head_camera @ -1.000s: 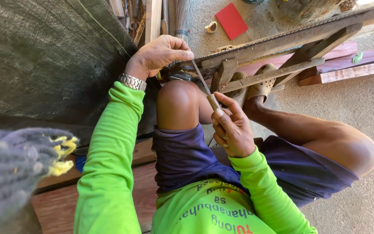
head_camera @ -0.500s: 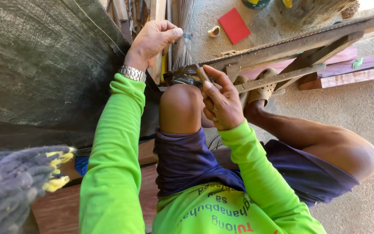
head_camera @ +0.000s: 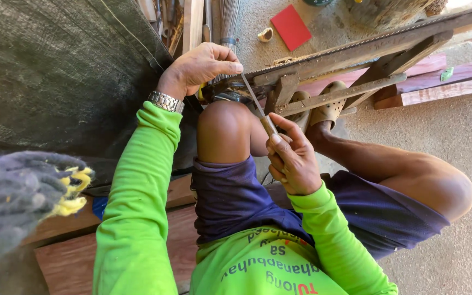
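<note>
Bare concrete floor point(head_camera: 454, 131) lies open to the right; a dark mesh sheet point(head_camera: 50, 71) closes off the left. The right hand point(head_camera: 293, 158) is wrapped tight on the handle of a slim file point(head_camera: 253, 98), whose tip the left hand point(head_camera: 206, 65) pinches against the toothed saw blade point(head_camera: 356, 46) clamped in a wooden frame point(head_camera: 329, 98).

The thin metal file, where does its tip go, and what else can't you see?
Head view:
- File: tip hidden under the left hand's fingers.
- File handle: mostly covered by the right hand.
- Saw blade: teeth too small to make out.
- Sandal: partly behind the wooden frame.
</note>
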